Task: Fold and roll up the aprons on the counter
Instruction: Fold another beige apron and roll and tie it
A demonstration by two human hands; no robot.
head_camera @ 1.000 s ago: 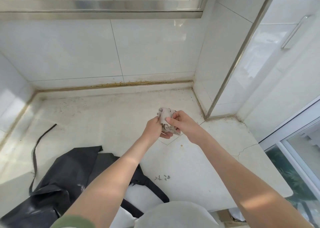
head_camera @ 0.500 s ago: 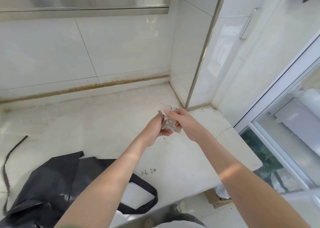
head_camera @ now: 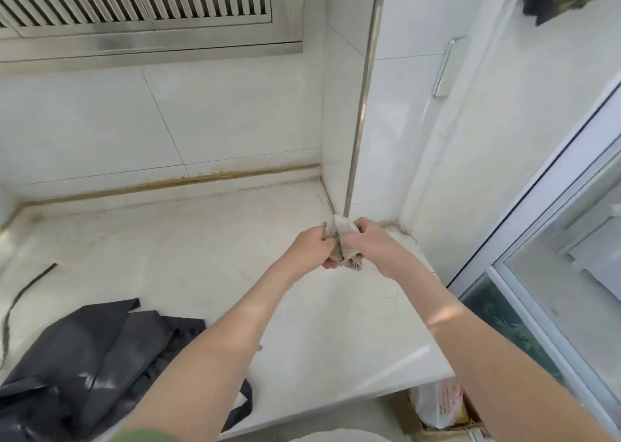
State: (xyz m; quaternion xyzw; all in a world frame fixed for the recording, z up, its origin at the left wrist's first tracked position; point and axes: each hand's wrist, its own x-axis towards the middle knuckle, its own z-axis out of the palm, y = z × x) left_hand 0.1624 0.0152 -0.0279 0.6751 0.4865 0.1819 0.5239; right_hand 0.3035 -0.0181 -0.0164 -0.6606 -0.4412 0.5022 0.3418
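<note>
A small beige rolled apron bundle [head_camera: 344, 240] is held above the counter's right part, near the wall corner. My left hand [head_camera: 311, 248] grips its left side with curled fingers. My right hand [head_camera: 366, 243] grips its right side, thumb over the cloth. Much of the bundle is hidden inside both hands. A crumpled black apron [head_camera: 84, 364] lies spread at the counter's front left, with one thin strap [head_camera: 20, 297] trailing out to the left and a loop hanging over the front edge.
The pale stone counter [head_camera: 188, 257] ends at a tiled back wall and a white cabinet side on the right. A metal vent sits above. A glass door stands at far right. A box with a plastic bag [head_camera: 440, 404] sits on the floor below the counter edge.
The view has swung and my hands have shifted toward the wall corner. Both hands have closed tighter round the beige bundle, which now shows less cloth.
</note>
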